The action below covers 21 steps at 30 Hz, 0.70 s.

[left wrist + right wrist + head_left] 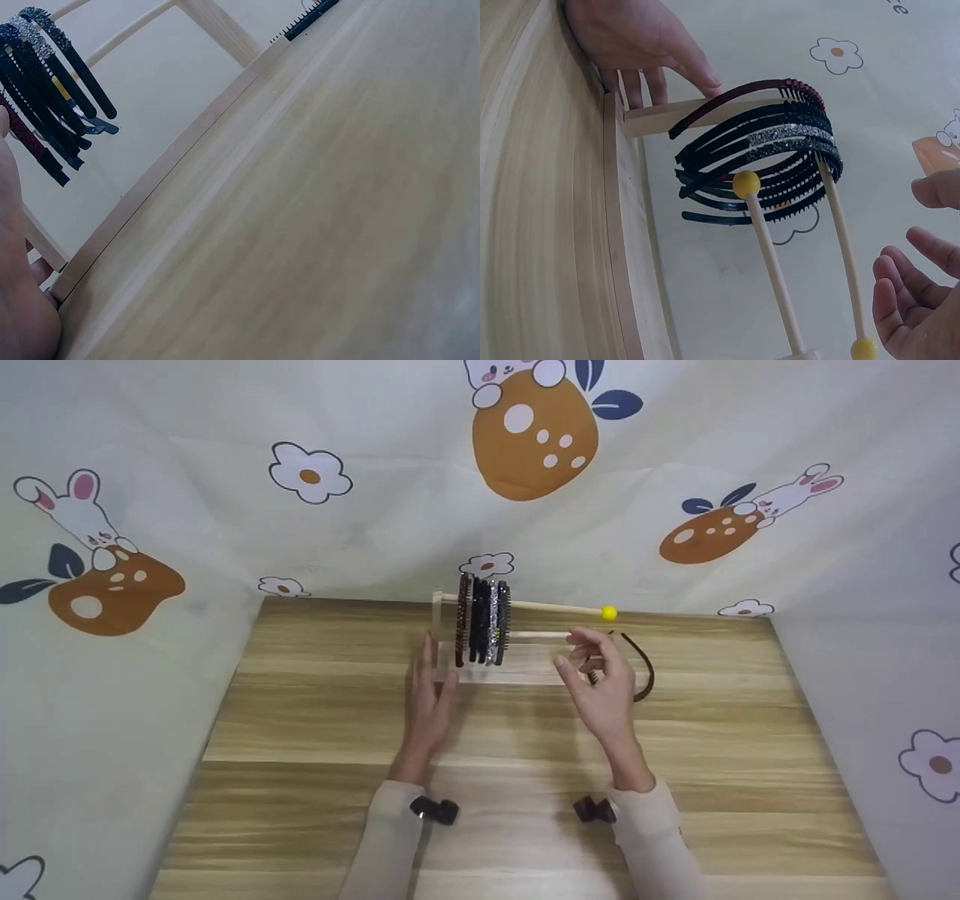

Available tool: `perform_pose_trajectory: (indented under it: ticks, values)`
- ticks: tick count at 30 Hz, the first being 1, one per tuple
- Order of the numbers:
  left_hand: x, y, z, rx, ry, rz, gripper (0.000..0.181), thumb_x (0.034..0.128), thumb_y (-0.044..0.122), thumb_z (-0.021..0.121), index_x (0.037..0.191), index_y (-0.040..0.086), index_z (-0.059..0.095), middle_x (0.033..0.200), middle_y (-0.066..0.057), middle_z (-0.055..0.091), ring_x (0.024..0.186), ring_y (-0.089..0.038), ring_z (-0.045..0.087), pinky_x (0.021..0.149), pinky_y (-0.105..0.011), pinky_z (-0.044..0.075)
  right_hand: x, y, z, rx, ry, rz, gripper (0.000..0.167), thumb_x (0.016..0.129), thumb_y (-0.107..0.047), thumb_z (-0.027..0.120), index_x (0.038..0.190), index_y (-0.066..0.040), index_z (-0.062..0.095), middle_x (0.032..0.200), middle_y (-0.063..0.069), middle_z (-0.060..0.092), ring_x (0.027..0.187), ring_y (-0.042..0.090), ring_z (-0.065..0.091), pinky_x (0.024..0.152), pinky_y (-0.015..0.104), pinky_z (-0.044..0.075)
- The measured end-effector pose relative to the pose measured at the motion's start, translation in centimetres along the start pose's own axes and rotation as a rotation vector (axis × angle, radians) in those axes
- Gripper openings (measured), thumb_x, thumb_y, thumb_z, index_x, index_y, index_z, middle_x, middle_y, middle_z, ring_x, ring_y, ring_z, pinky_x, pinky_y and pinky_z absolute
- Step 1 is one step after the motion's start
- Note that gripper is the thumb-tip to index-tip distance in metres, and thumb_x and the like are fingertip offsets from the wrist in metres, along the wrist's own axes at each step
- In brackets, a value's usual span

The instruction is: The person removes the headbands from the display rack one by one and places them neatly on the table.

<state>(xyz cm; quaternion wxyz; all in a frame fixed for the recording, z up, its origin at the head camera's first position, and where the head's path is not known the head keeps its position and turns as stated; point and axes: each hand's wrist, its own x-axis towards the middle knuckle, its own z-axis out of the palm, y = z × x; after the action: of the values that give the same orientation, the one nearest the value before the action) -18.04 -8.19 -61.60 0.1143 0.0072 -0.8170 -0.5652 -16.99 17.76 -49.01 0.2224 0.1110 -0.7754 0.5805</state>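
A pale wooden rack [510, 673] holds several headbands [481, 622], dark, dark red and glittery silver, hung side by side on a rod toward its left end. My left hand [427, 705] touches the rack's left end, fingers fairly straight, thumb on the near side; the right wrist view shows this hand [641, 37] beside the upright [697, 116]. Over the rack's right part, my right hand [609, 690] is held with loosely bent, spread fingers and nothing in them. In the right wrist view, that hand [922, 300] is apart from the rod with the yellow ball [864, 349].
A dark headband [651, 664] lies on the wooden table [510, 780], just right of my right hand and partly hidden by it. Another rod ends in a yellow ball [609, 613] near the back edge. A printed cloth [397, 525] hangs behind and at both sides.
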Motion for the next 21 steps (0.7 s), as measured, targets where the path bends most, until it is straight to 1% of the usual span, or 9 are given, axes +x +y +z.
perform_pose_trajectory:
  ticks: [4, 7, 9, 11, 15, 18, 21]
  values:
    - [0.1, 0.0, 0.1, -0.014, -0.001, 0.008, 0.079, 0.1137, 0.049, 0.051, 0.179, 0.02, 0.016, 0.185, -0.018, 0.016, 0.167, -0.053, 0.012, 0.125, -0.087, 0.01, 0.1, -0.1, 0.3, 0.0, -0.014, -0.004, 0.039, 0.096, 0.002, 0.082, 0.134, 0.001, 0.072, 0.116, 0.015, 0.076, 0.094, 0.03, 0.07, 0.079, 0.025, 0.053]
    - [0.2, -0.1, 0.1, -0.014, 0.003, 0.021, 0.079, 0.1132, 0.047, 0.051, 0.178, 0.018, 0.017, 0.184, -0.018, 0.017, 0.167, -0.054, 0.012, 0.125, -0.087, 0.009, 0.1, -0.2, 0.6, 0.002, -0.027, 0.002, 0.04, 0.097, 0.001, 0.082, 0.136, 0.003, 0.071, 0.117, 0.022, 0.075, 0.095, 0.027, 0.071, 0.081, 0.024, 0.054]
    - [0.2, -0.1, 0.1, -0.008, 0.005, 0.029, 0.079, 0.1135, 0.049, 0.05, 0.178, 0.018, 0.017, 0.184, -0.018, 0.017, 0.167, -0.054, 0.012, 0.125, -0.087, 0.009, 0.2, -0.4, 0.7, 0.002, -0.03, 0.007, 0.04, 0.097, 0.0, 0.082, 0.135, 0.003, 0.071, 0.117, 0.024, 0.075, 0.095, 0.022, 0.071, 0.081, 0.024, 0.054]
    - [0.2, 0.0, 0.0, -0.004, 0.008, 0.036, 0.079, 0.1136, 0.05, 0.049, 0.178, 0.018, 0.017, 0.184, -0.018, 0.017, 0.166, -0.055, 0.012, 0.124, -0.087, 0.01, 0.2, -0.5, 0.9, 0.001, -0.031, 0.013, 0.041, 0.096, -0.001, 0.083, 0.135, 0.003, 0.071, 0.116, 0.023, 0.076, 0.094, 0.019, 0.07, 0.081, 0.024, 0.054]
    - [0.1, 0.2, 0.0, 0.001, 0.014, 0.032, 0.078, 0.1137, 0.05, 0.048, 0.179, 0.021, 0.016, 0.184, -0.018, 0.016, 0.166, -0.055, 0.014, 0.123, -0.088, 0.013, 0.4, -0.6, 1.3, 0.014, -0.034, 0.025, 0.04, 0.095, 0.0, 0.084, 0.133, 0.002, 0.072, 0.114, 0.017, 0.077, 0.093, 0.017, 0.07, 0.08, 0.025, 0.054]
    - [0.1, 0.2, 0.0, 0.003, 0.011, 0.019, 0.078, 0.1141, 0.05, 0.048, 0.179, 0.024, 0.015, 0.185, -0.017, 0.016, 0.166, -0.054, 0.014, 0.124, -0.087, 0.013, 0.5, -0.6, 1.7, 0.028, -0.036, 0.034, 0.04, 0.094, 0.001, 0.084, 0.132, 0.002, 0.072, 0.113, 0.015, 0.078, 0.091, 0.016, 0.07, 0.079, 0.025, 0.054]
    - [0.1, 0.2, 0.0, 0.002, 0.004, 0.007, 0.077, 0.1146, 0.049, 0.049, 0.179, 0.024, 0.015, 0.185, -0.015, 0.015, 0.167, -0.054, 0.012, 0.124, -0.087, 0.011, 0.5, -0.6, 2.1, 0.032, -0.037, 0.044, 0.041, 0.092, 0.003, 0.085, 0.131, 0.003, 0.072, 0.112, 0.016, 0.078, 0.09, 0.016, 0.07, 0.079, 0.026, 0.054]
